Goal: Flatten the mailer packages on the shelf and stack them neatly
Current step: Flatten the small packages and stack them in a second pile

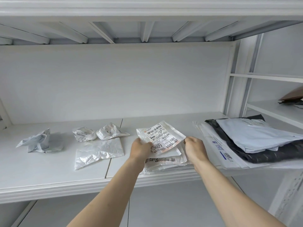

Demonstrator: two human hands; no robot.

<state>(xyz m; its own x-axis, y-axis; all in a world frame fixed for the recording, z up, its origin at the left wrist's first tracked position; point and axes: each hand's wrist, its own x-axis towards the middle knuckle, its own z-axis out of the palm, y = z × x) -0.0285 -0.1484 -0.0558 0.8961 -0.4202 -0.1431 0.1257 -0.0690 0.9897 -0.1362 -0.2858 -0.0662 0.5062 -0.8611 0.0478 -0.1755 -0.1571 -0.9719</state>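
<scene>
A white labelled mailer (161, 135) is stretched between my hands above a small stack of flattened white mailers (165, 163) near the shelf's front edge. My left hand (141, 149) grips its lower left corner and my right hand (194, 147) pinches its right corner. Left of the stack lies a flat crinkled white mailer (98, 151). Behind it sit two crumpled white mailers (84, 134) (110, 131). A crumpled pale grey mailer (39, 141) lies at the far left.
A larger pile of flat mailers (255, 141), pale blue, black and white, overhangs the white shelf (49, 174) at the right. A shelf board with ribs hangs low overhead. An adjoining shelf unit (278, 110) stands at the right with brown cardboard on it.
</scene>
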